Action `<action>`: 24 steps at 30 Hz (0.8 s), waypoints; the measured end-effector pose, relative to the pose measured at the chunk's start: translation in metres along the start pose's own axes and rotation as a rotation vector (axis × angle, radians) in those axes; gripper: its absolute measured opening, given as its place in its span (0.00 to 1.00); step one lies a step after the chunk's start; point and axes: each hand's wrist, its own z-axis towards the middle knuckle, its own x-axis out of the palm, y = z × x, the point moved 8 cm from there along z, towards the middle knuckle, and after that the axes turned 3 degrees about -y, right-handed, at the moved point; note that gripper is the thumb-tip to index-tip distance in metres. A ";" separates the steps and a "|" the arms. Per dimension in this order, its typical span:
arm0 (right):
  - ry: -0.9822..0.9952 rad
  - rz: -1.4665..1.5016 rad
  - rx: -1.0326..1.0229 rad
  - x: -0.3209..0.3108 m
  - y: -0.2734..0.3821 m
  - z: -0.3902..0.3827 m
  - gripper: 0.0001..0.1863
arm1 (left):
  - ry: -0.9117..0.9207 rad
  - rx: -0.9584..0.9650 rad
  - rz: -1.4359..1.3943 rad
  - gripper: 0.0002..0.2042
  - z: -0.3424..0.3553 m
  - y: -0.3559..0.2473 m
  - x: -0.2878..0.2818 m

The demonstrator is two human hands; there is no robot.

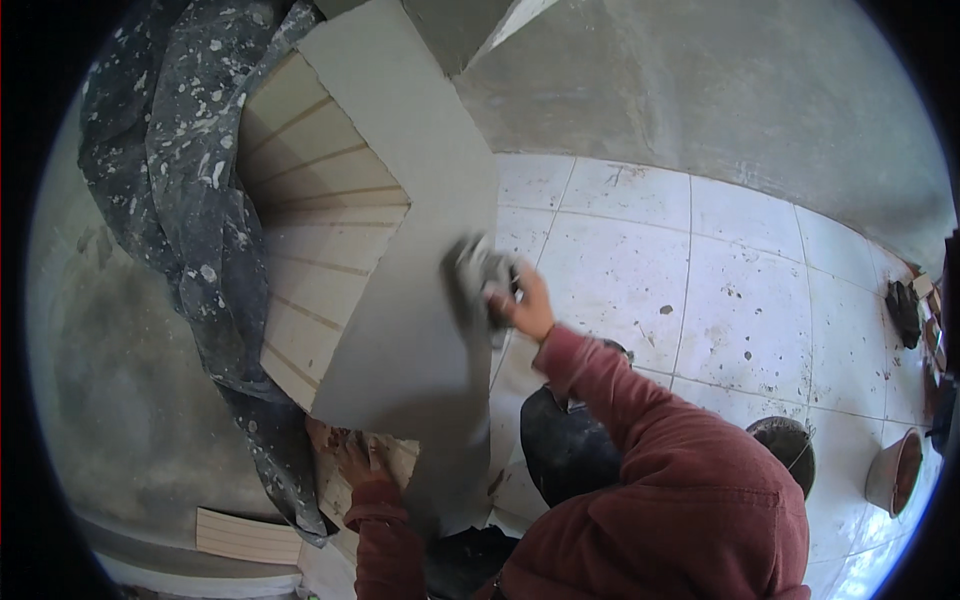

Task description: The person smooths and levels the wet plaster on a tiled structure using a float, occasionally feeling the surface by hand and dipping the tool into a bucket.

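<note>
R hand [533, 307] has a grey, blocky, motion-blurred tool [484, 270] at the smooth grey plaster band [400, 310] edging the stairs, thumb & fingers curled round its right side, prob. the best hold. Seems light, fairly stiff, maybe slick if wet. L hand [357, 464], fingers a bit spread, is on cream, brown-striped tile steps [335, 235]. White, dirt-specked tile floor [745, 260] & grey wall [770, 90] opp.

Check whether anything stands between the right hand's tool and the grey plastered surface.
Nothing visible does: the right hand holds the blurred tool over the grey plaster, with no object between them; blur hides whether they touch.
</note>
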 end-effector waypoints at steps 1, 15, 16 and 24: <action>-0.083 0.106 0.143 -0.007 -0.015 0.012 0.22 | -0.076 0.013 0.070 0.23 -0.002 0.008 -0.003; -0.158 -0.284 0.052 -0.007 -0.071 0.030 0.22 | -0.027 0.029 0.090 0.28 0.001 0.003 0.005; -0.197 -0.201 0.028 -0.012 -0.055 0.046 0.20 | 0.017 0.012 0.089 0.28 0.003 0.001 0.004; -0.032 -0.229 0.040 0.008 -0.054 0.001 0.24 | 0.070 -0.015 0.162 0.27 0.003 0.015 0.005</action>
